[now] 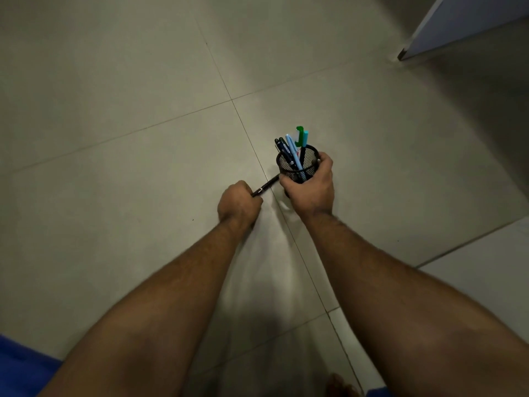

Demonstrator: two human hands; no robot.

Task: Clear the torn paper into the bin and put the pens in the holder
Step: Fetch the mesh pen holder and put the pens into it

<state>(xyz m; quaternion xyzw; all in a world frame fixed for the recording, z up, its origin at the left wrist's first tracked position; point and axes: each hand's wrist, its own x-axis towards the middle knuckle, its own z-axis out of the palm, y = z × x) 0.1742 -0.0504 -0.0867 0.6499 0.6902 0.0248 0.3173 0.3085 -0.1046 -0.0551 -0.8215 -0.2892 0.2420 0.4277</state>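
Note:
A black mesh pen holder (310, 159) is gripped from the near side by my right hand (310, 187), just above the tiled floor. Several pens (292, 147) stand in it: dark blue, light blue and green-capped ones lean toward the far left. My left hand (239, 203) is closed around a dark pen (266, 186), whose tip points up and right toward the holder's left wall. No torn paper or bin is in view.
Pale floor tiles (143, 110) with thin grout lines fill the view. A white door or panel edge (458, 27) stands at the top right. Blue fabric (20, 368) shows at the bottom left corner, and a bare foot (342, 386) at the bottom edge.

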